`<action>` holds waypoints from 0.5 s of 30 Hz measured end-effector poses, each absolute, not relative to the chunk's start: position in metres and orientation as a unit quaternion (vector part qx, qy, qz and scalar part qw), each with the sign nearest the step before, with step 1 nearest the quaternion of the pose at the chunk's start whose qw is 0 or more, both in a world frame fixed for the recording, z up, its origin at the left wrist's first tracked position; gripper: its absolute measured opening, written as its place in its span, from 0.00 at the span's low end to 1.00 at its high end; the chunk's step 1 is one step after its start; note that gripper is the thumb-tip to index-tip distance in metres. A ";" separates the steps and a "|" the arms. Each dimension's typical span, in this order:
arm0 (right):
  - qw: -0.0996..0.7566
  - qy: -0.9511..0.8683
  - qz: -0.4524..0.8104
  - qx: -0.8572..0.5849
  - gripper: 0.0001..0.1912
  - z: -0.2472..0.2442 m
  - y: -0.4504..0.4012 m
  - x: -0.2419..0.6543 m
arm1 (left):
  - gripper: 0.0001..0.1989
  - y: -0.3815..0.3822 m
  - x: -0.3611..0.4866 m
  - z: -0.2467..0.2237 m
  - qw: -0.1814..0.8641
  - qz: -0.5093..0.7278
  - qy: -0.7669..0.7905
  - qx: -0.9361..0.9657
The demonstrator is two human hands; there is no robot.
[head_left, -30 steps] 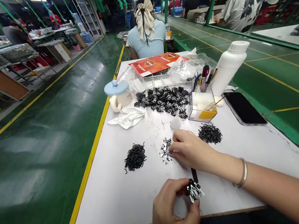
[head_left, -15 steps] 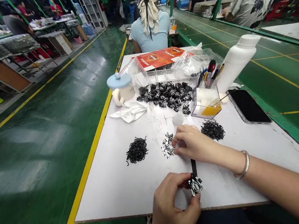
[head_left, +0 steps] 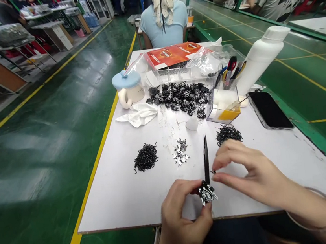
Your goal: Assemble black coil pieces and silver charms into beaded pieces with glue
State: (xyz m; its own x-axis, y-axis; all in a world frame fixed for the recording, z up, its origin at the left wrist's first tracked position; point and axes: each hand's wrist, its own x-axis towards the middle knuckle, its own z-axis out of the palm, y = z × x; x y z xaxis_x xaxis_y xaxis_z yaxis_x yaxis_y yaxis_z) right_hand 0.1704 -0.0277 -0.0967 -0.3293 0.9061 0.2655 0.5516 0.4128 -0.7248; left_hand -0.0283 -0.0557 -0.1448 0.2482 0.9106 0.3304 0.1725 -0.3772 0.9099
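Near the table's front edge, my left hand (head_left: 186, 214) grips a small black and silver assembly (head_left: 207, 192) between thumb and fingers. A black pointed strip (head_left: 206, 160) stands out beyond that piece. To its right, my right hand (head_left: 246, 169) pinches a tiny dark part (head_left: 213, 171). Small silver pieces (head_left: 180, 152) lie in a pile at the table's middle. Black curved pieces form one pile (head_left: 145, 157) on the left and another pile (head_left: 228, 134) just behind my right hand.
Many black assemblies (head_left: 180, 98) are heaped farther back on the white table (head_left: 115, 191). Around them are a lidded mug (head_left: 129, 88), crumpled tissue (head_left: 138, 115), a clear tool holder (head_left: 223, 106), a white bottle (head_left: 265, 58) and a phone (head_left: 271, 109). A person (head_left: 164, 23) sits ahead.
My right hand has moved from the silver pile toward the right and nearer, with a tiny part in its fingertips. My left hand keeps its hold. The camera view has shifted slightly.
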 end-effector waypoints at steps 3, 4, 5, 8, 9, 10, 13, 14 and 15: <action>0.419 -0.688 0.375 -0.458 0.07 -0.112 -0.057 0.169 | 0.21 -0.056 -0.026 -0.145 0.386 0.475 0.389 0.689; 0.450 -0.655 0.402 -0.455 0.07 -0.119 -0.064 0.166 | 0.21 -0.056 -0.025 -0.145 0.381 0.476 0.387 0.692; 0.479 -0.623 0.423 -0.451 0.07 -0.125 -0.071 0.163 | 0.21 -0.056 -0.024 -0.144 0.379 0.477 0.383 0.694; 0.547 -0.559 0.455 -0.426 0.07 -0.139 -0.081 0.151 | 0.22 -0.056 -0.021 -0.143 0.378 0.482 0.367 0.700; 0.562 -0.548 0.457 -0.417 0.07 -0.141 -0.081 0.148 | 0.22 -0.056 -0.021 -0.143 0.378 0.484 0.361 0.702; 0.572 -0.544 0.456 -0.411 0.07 -0.142 -0.081 0.146 | 0.22 -0.056 -0.020 -0.143 0.377 0.485 0.357 0.704; 0.576 -0.548 0.442 -0.415 0.08 -0.142 -0.078 0.143 | 0.22 -0.054 -0.021 -0.143 0.374 0.484 0.348 0.710; 0.573 -0.551 0.440 -0.418 0.08 -0.142 -0.077 0.143 | 0.22 -0.054 -0.021 -0.143 0.374 0.483 0.346 0.712; 0.570 -0.552 0.442 -0.419 0.08 -0.142 -0.077 0.144 | 0.23 -0.053 -0.022 -0.143 0.373 0.483 0.345 0.713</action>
